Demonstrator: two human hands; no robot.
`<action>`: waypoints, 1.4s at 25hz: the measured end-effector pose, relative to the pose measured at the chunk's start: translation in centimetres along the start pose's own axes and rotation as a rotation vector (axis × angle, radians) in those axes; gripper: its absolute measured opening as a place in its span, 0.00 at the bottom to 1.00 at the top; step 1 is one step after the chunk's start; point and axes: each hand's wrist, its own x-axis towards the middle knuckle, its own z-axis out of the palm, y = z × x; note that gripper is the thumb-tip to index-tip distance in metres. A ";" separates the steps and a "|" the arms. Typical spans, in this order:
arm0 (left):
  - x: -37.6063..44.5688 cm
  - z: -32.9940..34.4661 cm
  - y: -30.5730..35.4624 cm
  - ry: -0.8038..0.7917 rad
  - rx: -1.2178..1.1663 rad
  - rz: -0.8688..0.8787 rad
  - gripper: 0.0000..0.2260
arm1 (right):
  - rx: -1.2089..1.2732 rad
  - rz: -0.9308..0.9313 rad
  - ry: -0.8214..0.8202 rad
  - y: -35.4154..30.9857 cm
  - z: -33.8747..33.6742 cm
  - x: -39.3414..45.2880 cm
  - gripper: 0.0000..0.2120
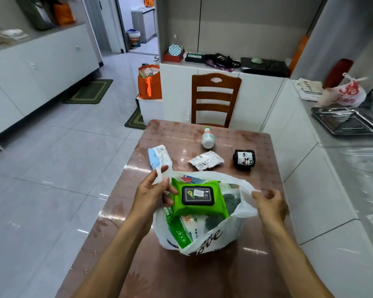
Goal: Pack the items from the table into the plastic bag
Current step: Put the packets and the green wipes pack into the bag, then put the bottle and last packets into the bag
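Head view, looking down: the left hand [151,191] has its grip pinched on the left handle of a white, thin plastic bag [213,237], fingers also touching a bright green wet-wipe pack with a black lid [199,197] that lies on top of the bag's contents. The right hand [271,204] pinches the bag's right handle, holding the mouth wide. The bag sits near the front of a brown glossy patterned table [202,274]. Farther back lie a white-and-blue soft packet [159,157] at left, a crinkled white sachet [206,160] in the middle, a black wrapped bundle [244,159] at right, and a white bottle with a green label [208,137] on its side. A brown wooden chair [214,100] stands at the far edge.
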 end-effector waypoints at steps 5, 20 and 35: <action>-0.4 1.5 0.4 0.154 0.014 -0.003 0.12 | 0.262 0.334 -0.005 1.0 -1.0 0.6 0.29; 1.7 0.1 4.2 0.143 0.251 -0.198 0.08 | 0.238 0.093 -0.599 -8.9 -0.7 -2.1 0.11; 2.8 3.5 1.9 0.084 0.088 -0.221 0.13 | -0.676 -0.307 -0.380 -7.3 1.1 11.5 0.18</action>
